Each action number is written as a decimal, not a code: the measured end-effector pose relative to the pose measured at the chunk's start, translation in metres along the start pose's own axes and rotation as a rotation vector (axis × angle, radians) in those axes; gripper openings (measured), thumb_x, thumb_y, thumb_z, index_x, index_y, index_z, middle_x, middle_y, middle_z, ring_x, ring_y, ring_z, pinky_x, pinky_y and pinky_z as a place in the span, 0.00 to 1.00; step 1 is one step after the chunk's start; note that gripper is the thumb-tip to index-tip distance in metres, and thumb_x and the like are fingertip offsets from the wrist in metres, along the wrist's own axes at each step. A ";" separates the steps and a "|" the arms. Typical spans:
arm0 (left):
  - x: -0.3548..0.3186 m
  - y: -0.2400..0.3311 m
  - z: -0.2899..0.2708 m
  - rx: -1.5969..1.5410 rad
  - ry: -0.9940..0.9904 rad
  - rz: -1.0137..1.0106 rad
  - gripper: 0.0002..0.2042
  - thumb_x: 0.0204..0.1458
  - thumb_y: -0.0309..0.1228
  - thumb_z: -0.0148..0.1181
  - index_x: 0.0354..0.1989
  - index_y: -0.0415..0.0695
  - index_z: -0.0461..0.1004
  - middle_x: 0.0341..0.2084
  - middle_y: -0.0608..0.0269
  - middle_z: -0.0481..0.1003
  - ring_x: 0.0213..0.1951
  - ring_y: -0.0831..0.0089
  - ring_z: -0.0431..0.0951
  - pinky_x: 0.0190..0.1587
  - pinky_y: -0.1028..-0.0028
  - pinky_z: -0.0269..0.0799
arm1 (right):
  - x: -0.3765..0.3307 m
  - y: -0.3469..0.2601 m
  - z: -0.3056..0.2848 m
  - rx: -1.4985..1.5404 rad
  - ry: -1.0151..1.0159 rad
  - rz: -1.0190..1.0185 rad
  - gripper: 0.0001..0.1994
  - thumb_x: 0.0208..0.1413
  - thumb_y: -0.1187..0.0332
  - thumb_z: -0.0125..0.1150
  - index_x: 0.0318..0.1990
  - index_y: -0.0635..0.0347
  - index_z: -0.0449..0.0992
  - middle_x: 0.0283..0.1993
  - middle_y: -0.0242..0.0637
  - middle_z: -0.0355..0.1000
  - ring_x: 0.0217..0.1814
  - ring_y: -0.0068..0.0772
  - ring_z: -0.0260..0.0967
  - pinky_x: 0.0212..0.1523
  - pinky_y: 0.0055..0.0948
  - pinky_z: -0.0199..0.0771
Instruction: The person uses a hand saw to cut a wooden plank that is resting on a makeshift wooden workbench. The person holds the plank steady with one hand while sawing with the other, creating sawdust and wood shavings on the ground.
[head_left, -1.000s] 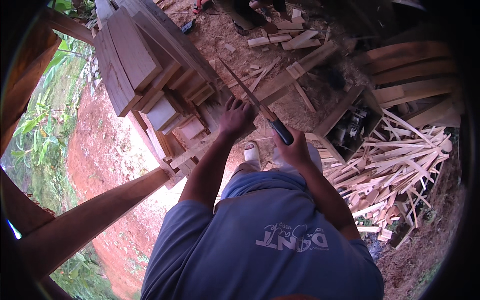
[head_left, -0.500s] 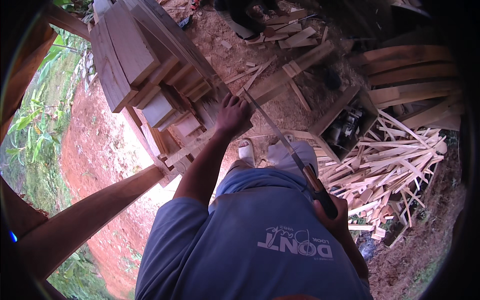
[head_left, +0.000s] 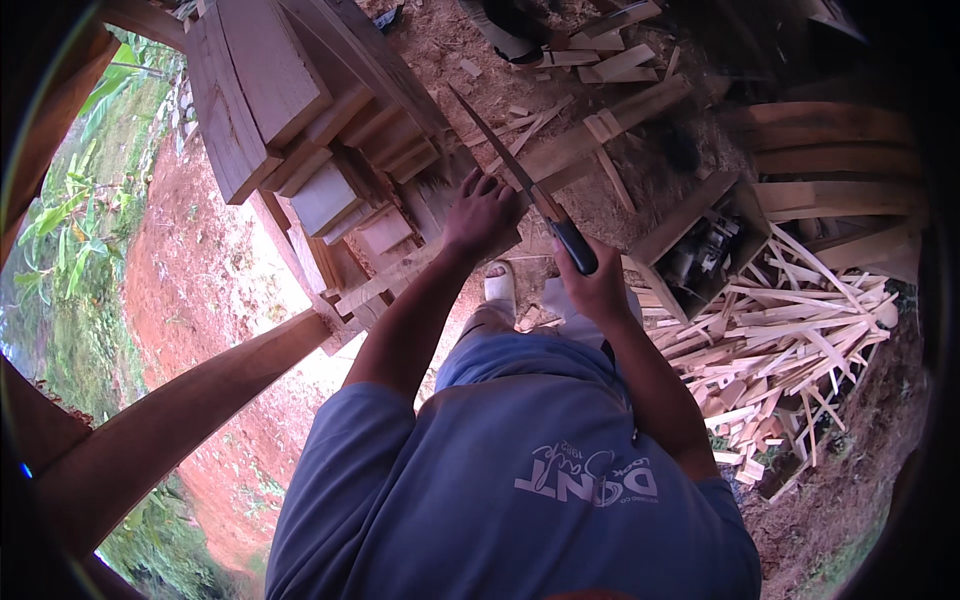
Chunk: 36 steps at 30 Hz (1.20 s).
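Note:
My left hand is closed over the end of a wooden board at the near right corner of a stack of planks. In my right hand is the dark handle of a handsaw. Its long blade slants up and to the left, passing just beyond the fingers of my left hand. Whether the teeth touch the board cannot be made out.
An open wooden box with dark machine parts stands to the right. Below it lies a heap of thin offcuts. A slanting timber beam crosses the left side. Another person's foot shows at the far side.
My right hand has pushed the saw forward and to the left, away from my body. The left hand stays on the board, while the whole view has shifted slightly.

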<state>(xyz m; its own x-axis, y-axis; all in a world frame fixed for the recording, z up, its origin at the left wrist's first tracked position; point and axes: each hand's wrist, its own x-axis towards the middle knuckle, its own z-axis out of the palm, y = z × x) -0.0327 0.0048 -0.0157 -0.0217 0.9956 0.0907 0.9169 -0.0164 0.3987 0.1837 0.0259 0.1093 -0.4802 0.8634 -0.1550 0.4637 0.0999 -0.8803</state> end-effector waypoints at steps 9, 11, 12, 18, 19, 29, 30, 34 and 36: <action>0.004 -0.001 -0.004 0.031 -0.036 -0.019 0.15 0.62 0.45 0.60 0.42 0.46 0.77 0.42 0.59 0.81 0.60 0.60 0.74 0.76 0.54 0.52 | -0.048 0.002 -0.016 0.022 0.047 0.077 0.14 0.64 0.63 0.67 0.33 0.66 0.79 0.19 0.36 0.71 0.23 0.21 0.70 0.26 0.33 0.68; 0.002 -0.002 0.000 0.040 -0.037 -0.015 0.15 0.62 0.46 0.59 0.42 0.46 0.76 0.43 0.59 0.81 0.60 0.60 0.74 0.76 0.54 0.52 | -0.080 -0.007 -0.040 -0.019 0.030 0.144 0.13 0.64 0.62 0.68 0.34 0.66 0.80 0.19 0.34 0.71 0.22 0.21 0.69 0.26 0.32 0.68; 0.000 -0.002 0.001 0.026 -0.005 -0.008 0.13 0.60 0.43 0.60 0.41 0.46 0.76 0.41 0.59 0.81 0.59 0.60 0.74 0.76 0.54 0.53 | -0.097 -0.015 -0.054 -0.027 0.004 0.214 0.13 0.63 0.62 0.68 0.34 0.65 0.81 0.19 0.34 0.71 0.22 0.21 0.68 0.27 0.31 0.67; 0.002 -0.003 -0.001 0.026 -0.041 0.010 0.14 0.63 0.45 0.59 0.42 0.46 0.75 0.43 0.59 0.80 0.59 0.61 0.74 0.76 0.54 0.52 | -0.180 -0.056 -0.114 -0.153 -0.031 0.273 0.11 0.62 0.64 0.68 0.35 0.66 0.80 0.22 0.36 0.73 0.23 0.24 0.70 0.28 0.31 0.68; 0.002 -0.002 -0.003 0.031 -0.046 0.015 0.14 0.63 0.45 0.59 0.42 0.46 0.75 0.43 0.60 0.80 0.59 0.60 0.74 0.76 0.55 0.52 | -0.183 -0.064 -0.119 -0.159 -0.020 0.251 0.11 0.62 0.64 0.68 0.35 0.65 0.80 0.23 0.36 0.74 0.24 0.24 0.71 0.28 0.32 0.69; -0.001 -0.003 -0.004 -0.050 0.078 0.005 0.14 0.60 0.44 0.63 0.38 0.46 0.75 0.37 0.59 0.80 0.54 0.58 0.75 0.72 0.55 0.60 | -0.112 -0.055 -0.101 -0.111 -0.082 0.313 0.11 0.63 0.65 0.67 0.34 0.65 0.80 0.21 0.35 0.72 0.24 0.21 0.70 0.27 0.32 0.68; 0.001 -0.002 -0.005 -0.050 0.068 0.007 0.13 0.60 0.44 0.63 0.38 0.46 0.74 0.37 0.60 0.80 0.55 0.58 0.75 0.72 0.56 0.60 | -0.092 -0.046 -0.083 -0.106 -0.028 0.215 0.12 0.64 0.65 0.67 0.33 0.65 0.79 0.19 0.34 0.70 0.23 0.19 0.68 0.26 0.32 0.67; 0.002 0.003 -0.009 -0.009 0.031 0.015 0.11 0.60 0.41 0.62 0.37 0.46 0.74 0.38 0.61 0.80 0.55 0.58 0.76 0.72 0.57 0.60 | -0.016 -0.007 -0.028 0.055 -0.008 0.133 0.16 0.65 0.62 0.68 0.30 0.65 0.78 0.19 0.31 0.67 0.23 0.18 0.64 0.25 0.31 0.64; 0.004 0.000 -0.006 -0.002 0.041 0.005 0.10 0.59 0.39 0.61 0.37 0.46 0.74 0.38 0.60 0.80 0.55 0.58 0.76 0.72 0.57 0.60 | 0.003 -0.003 -0.010 0.047 0.001 0.046 0.16 0.65 0.61 0.68 0.30 0.66 0.78 0.19 0.31 0.68 0.24 0.17 0.64 0.26 0.31 0.65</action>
<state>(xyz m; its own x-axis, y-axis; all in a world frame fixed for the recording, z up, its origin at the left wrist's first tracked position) -0.0351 0.0086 -0.0095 -0.0336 0.9909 0.1302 0.9164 -0.0215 0.3996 0.1882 0.0329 0.1158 -0.4581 0.8671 -0.1956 0.4501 0.0365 -0.8922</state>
